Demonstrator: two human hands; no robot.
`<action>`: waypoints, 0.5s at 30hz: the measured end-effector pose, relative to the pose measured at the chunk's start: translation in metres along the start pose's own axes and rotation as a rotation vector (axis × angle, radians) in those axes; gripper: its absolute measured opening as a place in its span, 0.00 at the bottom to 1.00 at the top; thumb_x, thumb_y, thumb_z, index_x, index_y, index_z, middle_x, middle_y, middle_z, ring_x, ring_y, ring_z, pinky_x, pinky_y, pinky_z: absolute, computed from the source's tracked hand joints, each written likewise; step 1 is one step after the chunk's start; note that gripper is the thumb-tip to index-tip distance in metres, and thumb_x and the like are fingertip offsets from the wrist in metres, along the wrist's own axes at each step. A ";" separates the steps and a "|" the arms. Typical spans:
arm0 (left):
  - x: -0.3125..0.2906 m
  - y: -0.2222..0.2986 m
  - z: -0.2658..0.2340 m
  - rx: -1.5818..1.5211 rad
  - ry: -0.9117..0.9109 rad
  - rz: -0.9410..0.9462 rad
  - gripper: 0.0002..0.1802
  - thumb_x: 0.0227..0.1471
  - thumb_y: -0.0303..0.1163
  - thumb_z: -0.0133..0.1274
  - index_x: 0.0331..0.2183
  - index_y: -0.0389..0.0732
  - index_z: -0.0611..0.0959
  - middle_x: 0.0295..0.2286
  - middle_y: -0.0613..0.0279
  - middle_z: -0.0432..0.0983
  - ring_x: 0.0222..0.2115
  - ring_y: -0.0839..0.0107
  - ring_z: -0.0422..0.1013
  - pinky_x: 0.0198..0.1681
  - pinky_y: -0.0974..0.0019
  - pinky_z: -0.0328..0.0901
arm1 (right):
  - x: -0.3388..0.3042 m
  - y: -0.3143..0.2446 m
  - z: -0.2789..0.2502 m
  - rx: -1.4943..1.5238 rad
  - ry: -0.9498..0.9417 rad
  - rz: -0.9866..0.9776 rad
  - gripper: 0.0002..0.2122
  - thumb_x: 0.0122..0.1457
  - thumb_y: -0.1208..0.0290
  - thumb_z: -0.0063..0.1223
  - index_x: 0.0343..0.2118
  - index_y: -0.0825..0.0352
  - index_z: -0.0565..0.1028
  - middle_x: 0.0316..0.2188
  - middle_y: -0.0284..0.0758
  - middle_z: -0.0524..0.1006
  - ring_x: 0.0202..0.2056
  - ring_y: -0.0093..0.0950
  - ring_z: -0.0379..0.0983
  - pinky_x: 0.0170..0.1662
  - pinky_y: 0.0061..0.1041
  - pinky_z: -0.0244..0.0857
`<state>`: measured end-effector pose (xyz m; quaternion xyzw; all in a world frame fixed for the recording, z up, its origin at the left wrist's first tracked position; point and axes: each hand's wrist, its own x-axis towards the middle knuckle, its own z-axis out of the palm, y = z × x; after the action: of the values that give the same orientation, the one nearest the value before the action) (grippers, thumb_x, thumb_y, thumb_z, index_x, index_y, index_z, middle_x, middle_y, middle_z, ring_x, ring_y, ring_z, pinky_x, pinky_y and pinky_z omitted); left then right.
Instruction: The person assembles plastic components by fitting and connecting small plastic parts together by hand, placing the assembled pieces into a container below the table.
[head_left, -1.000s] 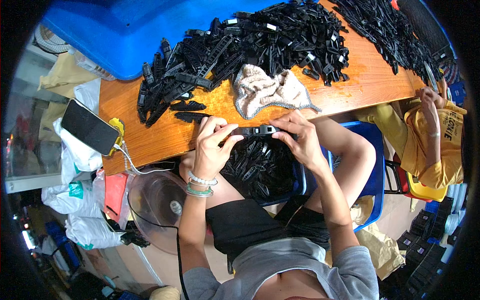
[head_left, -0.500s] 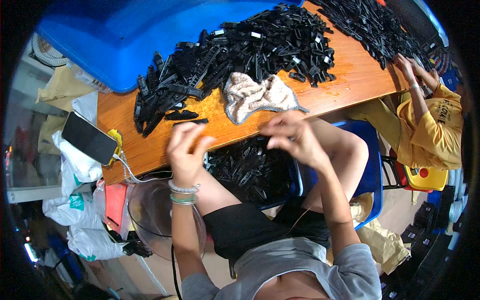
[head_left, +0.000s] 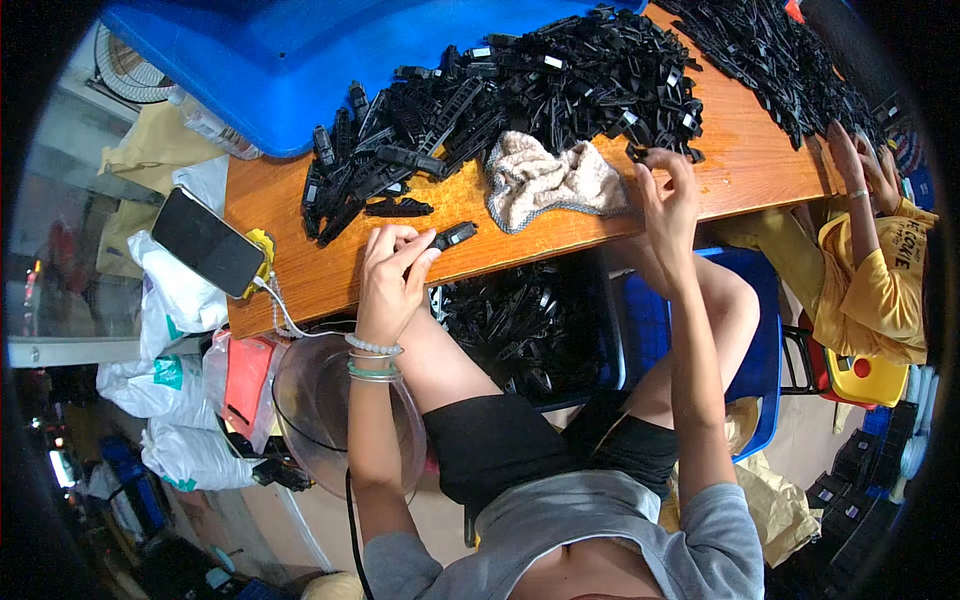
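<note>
While a second ago both hands joined one black plastic part [head_left: 455, 236] over the lap, now the left hand [head_left: 392, 268] alone pinches it at the near worktop [head_left: 745, 150] edge. The right hand [head_left: 668, 192] has reached far right, fingers half-open on the pile of black parts [head_left: 560, 85], so a new piece seems wanted.

Black plastic clip [head_left: 455, 235] in left hand [head_left: 392, 268]. Black clip pile [head_left: 520, 100] on orange-brown wooden table [head_left: 760, 150]. Beige knitted cloth [head_left: 545, 180] just below pile. Blue tub [head_left: 300, 60] above pile. Black phone [head_left: 208, 242] left of pile, yellow holder [head_left: 262, 250] beside it. Co-worker's sleeve [head_left: 880, 290] yellow.
</note>
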<state>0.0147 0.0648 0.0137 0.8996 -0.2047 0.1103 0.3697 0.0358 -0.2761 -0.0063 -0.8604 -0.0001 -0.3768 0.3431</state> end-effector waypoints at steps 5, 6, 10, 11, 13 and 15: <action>0.002 -0.004 0.009 0.039 0.046 0.048 0.11 0.48 0.24 0.55 0.37 0.31 0.81 0.31 0.52 0.70 0.34 0.57 0.67 0.40 0.59 0.63 | -0.029 -0.046 -0.009 0.471 -0.117 0.371 0.09 0.60 0.72 0.51 0.41 0.69 0.73 0.29 0.30 0.74 0.30 0.18 0.68 0.38 0.17 0.61; 0.003 -0.003 0.011 0.066 0.056 0.069 0.11 0.49 0.24 0.55 0.37 0.31 0.81 0.31 0.52 0.70 0.34 0.57 0.67 0.40 0.59 0.63 | -0.032 -0.056 -0.009 0.600 -0.134 0.407 0.09 0.61 0.73 0.50 0.42 0.69 0.72 0.30 0.31 0.74 0.30 0.18 0.68 0.38 0.17 0.62; 0.002 -0.001 0.012 0.102 0.074 0.056 0.10 0.49 0.23 0.56 0.35 0.31 0.81 0.30 0.54 0.70 0.34 0.59 0.68 0.40 0.61 0.63 | -0.036 -0.074 -0.012 0.768 -0.286 0.519 0.10 0.65 0.71 0.43 0.44 0.66 0.74 0.26 0.28 0.74 0.25 0.14 0.65 0.30 0.12 0.58; 0.002 0.001 0.011 0.096 0.080 0.052 0.10 0.48 0.24 0.57 0.35 0.31 0.81 0.29 0.54 0.70 0.34 0.59 0.68 0.40 0.61 0.63 | -0.039 -0.072 -0.012 0.781 -0.374 0.591 0.10 0.66 0.70 0.42 0.44 0.66 0.74 0.24 0.26 0.74 0.23 0.12 0.63 0.27 0.11 0.55; 0.003 0.001 0.011 0.092 0.085 0.047 0.10 0.47 0.24 0.57 0.34 0.31 0.81 0.29 0.54 0.71 0.35 0.58 0.68 0.40 0.61 0.63 | -0.040 -0.076 -0.009 0.797 -0.499 0.642 0.12 0.66 0.68 0.43 0.47 0.66 0.74 0.25 0.25 0.74 0.25 0.12 0.63 0.28 0.12 0.54; 0.004 0.002 0.013 -0.064 0.029 0.108 0.10 0.44 0.22 0.58 0.33 0.31 0.80 0.29 0.54 0.70 0.33 0.56 0.67 0.39 0.59 0.63 | -0.043 -0.087 -0.007 0.823 -0.597 0.611 0.13 0.63 0.71 0.47 0.48 0.67 0.74 0.29 0.26 0.74 0.28 0.12 0.65 0.30 0.11 0.55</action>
<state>0.0179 0.0533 0.0065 0.8733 -0.2508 0.1366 0.3948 -0.0214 -0.2028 0.0205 -0.6864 0.0051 0.0286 0.7267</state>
